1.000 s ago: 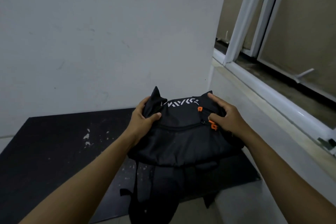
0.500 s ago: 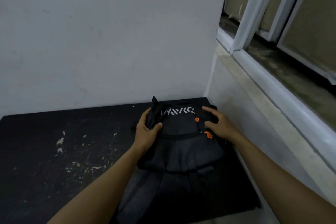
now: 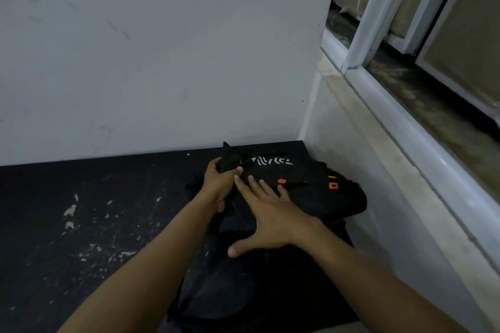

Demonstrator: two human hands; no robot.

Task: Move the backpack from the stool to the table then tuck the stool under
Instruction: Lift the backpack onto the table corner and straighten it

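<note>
A black backpack [image 3: 311, 192] with white lettering and orange zipper pulls lies on the black table [image 3: 81, 224], pushed into the back right corner against the walls. My left hand [image 3: 220, 184] pinches the bag's top left edge near a raised flap. My right hand [image 3: 267, 219] rests flat on the middle of the bag, fingers spread and gripping nothing. The bag's lower part and straps run toward the table's front edge between my arms. The stool is out of view.
A white wall [image 3: 162, 62] stands behind the table and a low wall [image 3: 378, 197] borders its right side. Above that runs a sill with a white window frame [image 3: 378, 8]. The tabletop left of the bag shows white scuff marks [image 3: 70, 213].
The backpack has been carried forward and set down deeper in the table's corner. My right hand left the bag's right side and now lies flat on its middle.
</note>
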